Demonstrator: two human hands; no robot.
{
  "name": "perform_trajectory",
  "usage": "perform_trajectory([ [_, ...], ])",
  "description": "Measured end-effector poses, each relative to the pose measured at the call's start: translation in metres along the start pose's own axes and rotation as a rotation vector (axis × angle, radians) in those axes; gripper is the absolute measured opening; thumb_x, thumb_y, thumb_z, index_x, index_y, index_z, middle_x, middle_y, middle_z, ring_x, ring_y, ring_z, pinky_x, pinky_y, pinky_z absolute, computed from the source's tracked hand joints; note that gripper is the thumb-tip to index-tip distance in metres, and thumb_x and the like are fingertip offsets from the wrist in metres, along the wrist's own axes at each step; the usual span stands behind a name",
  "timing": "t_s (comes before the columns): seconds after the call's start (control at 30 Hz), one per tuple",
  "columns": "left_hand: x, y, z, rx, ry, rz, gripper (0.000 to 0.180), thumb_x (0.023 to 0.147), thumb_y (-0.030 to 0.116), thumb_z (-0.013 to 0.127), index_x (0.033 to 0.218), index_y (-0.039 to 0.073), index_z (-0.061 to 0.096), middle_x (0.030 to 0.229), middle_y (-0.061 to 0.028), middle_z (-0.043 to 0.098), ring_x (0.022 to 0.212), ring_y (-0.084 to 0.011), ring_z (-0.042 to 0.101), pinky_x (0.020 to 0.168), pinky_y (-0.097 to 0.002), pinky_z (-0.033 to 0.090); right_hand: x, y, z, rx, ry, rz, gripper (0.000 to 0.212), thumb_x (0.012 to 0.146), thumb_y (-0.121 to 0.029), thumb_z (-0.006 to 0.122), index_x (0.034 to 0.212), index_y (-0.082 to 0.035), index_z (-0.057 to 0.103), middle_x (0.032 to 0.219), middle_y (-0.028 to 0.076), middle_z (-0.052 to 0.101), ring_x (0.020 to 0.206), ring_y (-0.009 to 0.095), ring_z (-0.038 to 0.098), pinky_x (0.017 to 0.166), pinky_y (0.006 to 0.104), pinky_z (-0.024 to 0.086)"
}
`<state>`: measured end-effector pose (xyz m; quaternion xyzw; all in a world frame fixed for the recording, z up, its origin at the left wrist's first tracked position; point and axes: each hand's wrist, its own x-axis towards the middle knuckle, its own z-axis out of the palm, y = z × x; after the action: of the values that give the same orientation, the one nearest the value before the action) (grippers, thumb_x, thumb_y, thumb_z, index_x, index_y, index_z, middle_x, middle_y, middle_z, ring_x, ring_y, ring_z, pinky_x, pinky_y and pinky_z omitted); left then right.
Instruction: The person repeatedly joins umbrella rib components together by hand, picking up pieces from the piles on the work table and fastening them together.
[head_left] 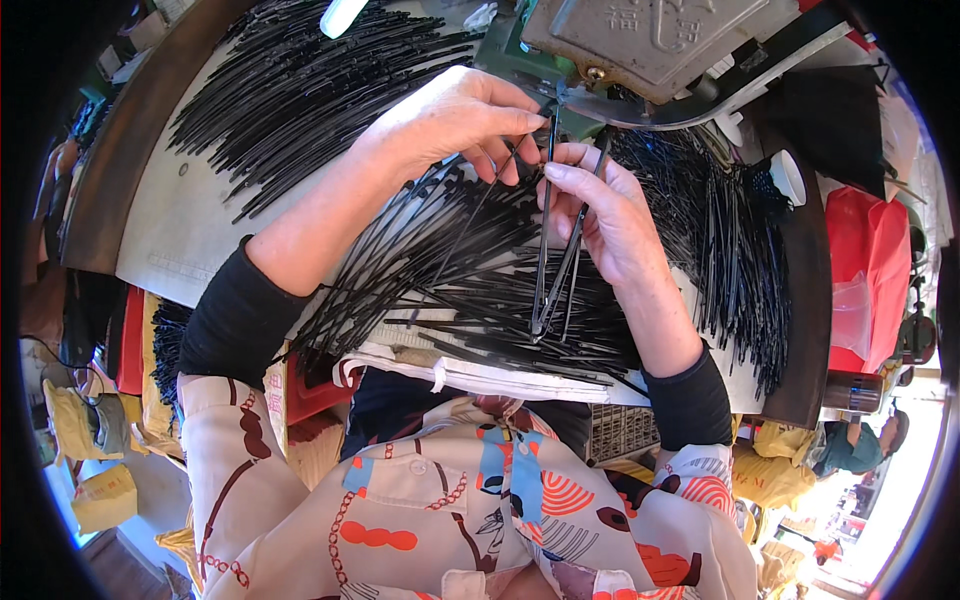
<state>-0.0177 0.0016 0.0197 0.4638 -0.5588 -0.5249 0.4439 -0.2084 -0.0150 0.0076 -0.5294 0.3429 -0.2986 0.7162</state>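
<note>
My left hand (452,118) is raised at the green and grey bench machine (630,45), its thumb and fingers pinched on a thin dark rod (465,232) that slants down to the left. Close beside it, my right hand (612,215) grips jointed black rods (543,240) that look like umbrella ribs. They hang down from the fingers and meet in a narrow V at a joint near the bottom. The upper end of one reaches the machine's small working point (556,95). My fingers partly hide the ends held between them.
Large heaps of similar black rods lie at the far left (290,90), at the right (735,230) and under my hands (400,250). A curved dark arm (740,95) juts from the machine. A white cup-shaped thing (787,178) and a red bag (865,270) are at the right.
</note>
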Motion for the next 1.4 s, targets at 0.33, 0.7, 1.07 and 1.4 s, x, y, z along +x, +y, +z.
perform_trajectory([
  [0.33, 0.004, -0.005, 0.001, -0.009, -0.018, -0.046, 0.031, 0.085, 0.032, 0.058, 0.077, 0.003, 0.062, 0.063, -0.0040, 0.059, 0.050, -0.0105, 0.059, 0.043, -0.0191, 0.045, 0.004, -0.001, -0.004, -0.017, 0.002, -0.017, 0.023, 0.082, -0.019, 0.062, 0.096, -0.003, 0.055, 0.072, 0.005, 0.058, 0.051, 0.010, 0.053, 0.047, 0.0194, 0.041],
  [0.7, 0.003, -0.004, 0.005, 0.024, -0.027, -0.022, 0.033, 0.087, 0.031, 0.054, 0.073, 0.002, 0.060, 0.059, -0.0045, 0.058, 0.046, -0.0103, 0.056, 0.041, -0.0198, 0.042, 0.007, -0.002, -0.001, -0.001, -0.024, -0.041, 0.022, 0.082, -0.017, 0.062, 0.097, -0.003, 0.055, 0.072, 0.006, 0.059, 0.050, 0.010, 0.053, 0.045, 0.0189, 0.041],
  [1.07, 0.007, -0.006, 0.003, 0.078, -0.012, -0.032, 0.034, 0.087, 0.032, 0.056, 0.074, 0.001, 0.061, 0.058, -0.0060, 0.059, 0.042, -0.0114, 0.055, 0.038, -0.0205, 0.041, 0.013, -0.005, -0.005, -0.053, -0.034, -0.017, 0.021, 0.082, -0.016, 0.062, 0.095, -0.002, 0.056, 0.071, 0.006, 0.059, 0.048, 0.010, 0.052, 0.044, 0.0192, 0.041],
  [1.4, 0.005, -0.004, 0.005, 0.048, 0.001, -0.055, 0.037, 0.085, 0.035, 0.058, 0.072, 0.001, 0.061, 0.053, -0.0049, 0.057, 0.038, -0.0093, 0.052, 0.035, -0.0184, 0.039, 0.008, -0.003, 0.001, 0.085, -0.054, 0.037, 0.022, 0.082, -0.020, 0.062, 0.095, -0.002, 0.057, 0.073, 0.004, 0.059, 0.052, 0.009, 0.053, 0.044, 0.0192, 0.041],
])
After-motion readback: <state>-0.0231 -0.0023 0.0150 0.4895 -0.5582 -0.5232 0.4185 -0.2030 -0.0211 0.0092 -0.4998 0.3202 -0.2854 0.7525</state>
